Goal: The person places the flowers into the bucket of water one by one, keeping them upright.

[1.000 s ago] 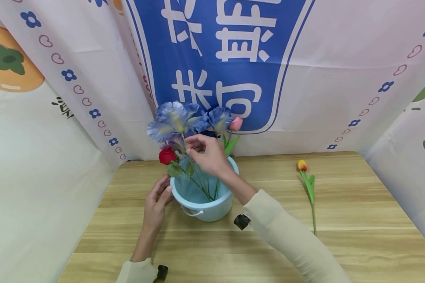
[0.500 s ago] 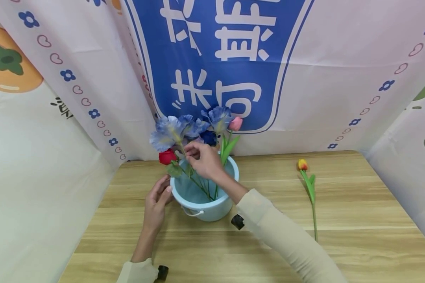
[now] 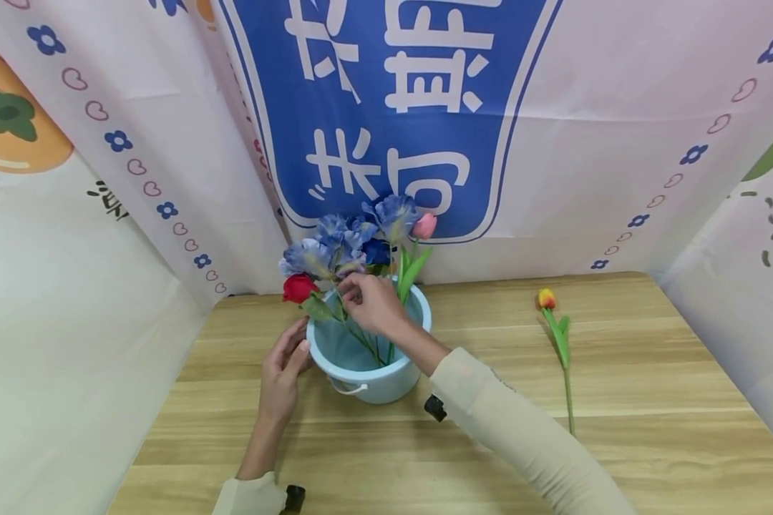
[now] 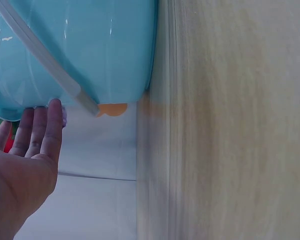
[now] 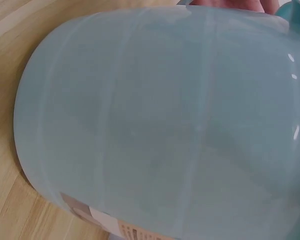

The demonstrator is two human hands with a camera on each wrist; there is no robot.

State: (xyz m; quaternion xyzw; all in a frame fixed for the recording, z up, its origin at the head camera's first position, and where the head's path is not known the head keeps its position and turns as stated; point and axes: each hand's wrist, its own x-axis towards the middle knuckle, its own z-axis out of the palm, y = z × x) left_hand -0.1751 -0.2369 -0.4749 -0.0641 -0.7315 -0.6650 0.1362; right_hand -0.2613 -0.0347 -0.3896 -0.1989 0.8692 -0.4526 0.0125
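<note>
A light blue bucket [image 3: 386, 386] stands on the wooden table, holding several artificial flowers. Over its opening, my right hand [image 3: 375, 306] pinches the stem of a blue iris [image 3: 305, 257], whose bloom leans left beyond the rim. My left hand [image 3: 280, 383] is at the bucket's left side; in the left wrist view its fairly straight fingers [image 4: 51, 130] touch the bucket wall [image 4: 115, 50]. Also in the bucket are a red rose [image 3: 298, 288], a second blue iris [image 3: 394, 217], a dark blue flower [image 3: 376, 252] and a pink tulip [image 3: 424, 226]. The bucket wall [image 5: 150, 120] fills most of the right wrist view.
A yellow-red tulip [image 3: 562, 343] lies on the table [image 3: 489, 443] to the right. White printed cloth [image 3: 567, 186] hangs behind and at both sides. The bucket's white handle [image 3: 349, 390] hangs down in front.
My right hand has moved down toward the bucket with the blue iris, lowering its bloom beside the red rose. The left hand stays at the bucket. The head view has shifted slightly.
</note>
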